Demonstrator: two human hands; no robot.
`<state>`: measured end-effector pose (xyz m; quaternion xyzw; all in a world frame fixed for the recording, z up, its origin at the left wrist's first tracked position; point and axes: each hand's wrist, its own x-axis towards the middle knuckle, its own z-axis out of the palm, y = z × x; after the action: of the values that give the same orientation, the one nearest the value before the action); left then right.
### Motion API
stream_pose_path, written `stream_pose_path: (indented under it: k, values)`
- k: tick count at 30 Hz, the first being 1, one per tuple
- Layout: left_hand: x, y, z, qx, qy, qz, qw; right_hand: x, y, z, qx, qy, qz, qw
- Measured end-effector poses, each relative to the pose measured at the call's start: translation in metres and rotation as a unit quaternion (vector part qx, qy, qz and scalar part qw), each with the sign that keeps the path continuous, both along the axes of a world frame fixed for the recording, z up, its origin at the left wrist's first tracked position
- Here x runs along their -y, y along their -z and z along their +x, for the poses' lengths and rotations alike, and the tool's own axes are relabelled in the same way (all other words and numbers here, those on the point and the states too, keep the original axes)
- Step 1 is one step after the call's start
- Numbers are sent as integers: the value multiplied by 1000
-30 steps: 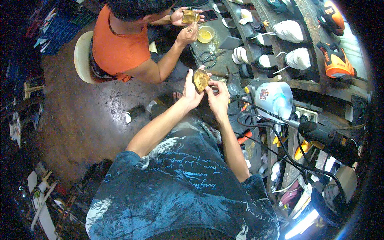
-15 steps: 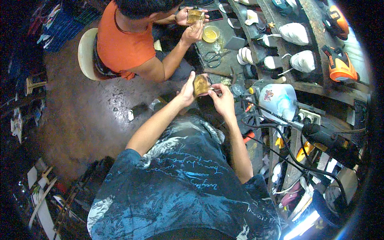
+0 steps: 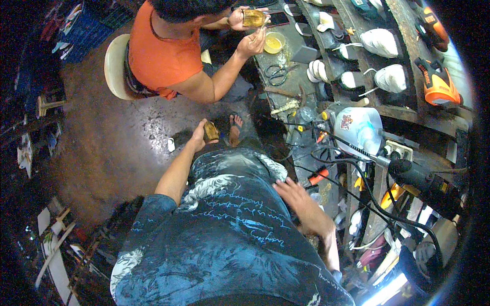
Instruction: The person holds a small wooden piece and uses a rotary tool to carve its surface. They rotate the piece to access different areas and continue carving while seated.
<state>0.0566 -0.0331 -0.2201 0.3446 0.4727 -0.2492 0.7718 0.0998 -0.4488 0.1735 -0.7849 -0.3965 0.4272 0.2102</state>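
Left hand [image 3: 198,135] pinches brown piece [image 3: 211,131], just left of frame centre. Right hand [image 3: 298,199], right of centre, fingers loosely spread by shirt [image 3: 229,265]; contact unclear, nothing seen in it. Step looks like one-handed hold; two-handed work would call for raising right hand to piece.

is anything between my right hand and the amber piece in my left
Nothing visible stands in the way: across the gap from the right hand to the amber piece in the left hand, the head view shows mainly the dark patterned shirt as backdrop.
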Motion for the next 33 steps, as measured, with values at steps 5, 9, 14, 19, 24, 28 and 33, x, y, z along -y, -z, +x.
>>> stream_pose_path:
  k: [5,9,14,19,24,28,33]
  values:
    - [11,21,8,18,83,42,996,-2,24,-43,-42,80,81,993]
    - [17,42,11,54,184,109,975,-8,56,-32,-50,86,209,973]
    - [17,37,12,48,112,95,988,-21,54,-11,-61,65,262,961]
    - [11,26,12,35,84,63,994,-28,64,0,-68,34,277,958]
    - [8,20,9,17,68,85,994,-30,70,3,-79,18,277,957]
    - [8,0,9,32,78,91,992,-36,70,9,-77,-2,274,959]
    - [7,-7,9,15,65,111,992,-38,75,9,-82,-1,293,953]
